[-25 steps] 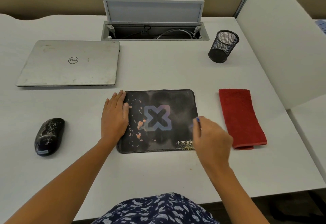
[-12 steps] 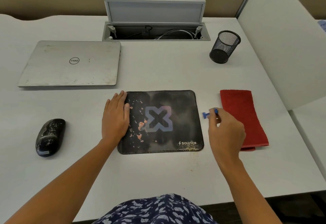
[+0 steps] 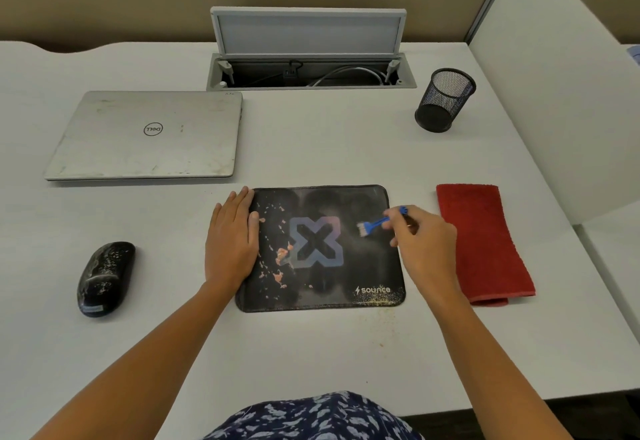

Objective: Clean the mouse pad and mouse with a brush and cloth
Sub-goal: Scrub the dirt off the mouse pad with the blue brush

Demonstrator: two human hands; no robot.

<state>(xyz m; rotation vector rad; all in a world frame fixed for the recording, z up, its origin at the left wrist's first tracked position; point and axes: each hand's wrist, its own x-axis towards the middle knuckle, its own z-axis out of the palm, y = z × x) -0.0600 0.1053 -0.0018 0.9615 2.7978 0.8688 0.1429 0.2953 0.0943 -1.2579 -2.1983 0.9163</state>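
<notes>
A black mouse pad (image 3: 322,207) with a purple X logo lies in the middle of the desk, with pinkish crumbs on its left half and yellow dust at its near right corner. My left hand (image 3: 231,242) lies flat on the pad's left edge. My right hand (image 3: 424,242) pinches a small blue brush (image 3: 377,222) whose pale bristles touch the pad's right half. A black mouse (image 3: 105,276), speckled with white dust, rests at the left. A folded red cloth (image 3: 483,238) lies to the right of the pad.
A closed silver laptop (image 3: 149,134) sits at the back left. An open cable hatch (image 3: 310,68) is at the back centre, a black mesh pen cup (image 3: 445,100) at the back right. A white divider panel (image 3: 554,86) bounds the right side.
My right hand swung with the brush from the pad's near right part out toward the red cloth, then back onto the pad's right half. My left hand stayed in place.
</notes>
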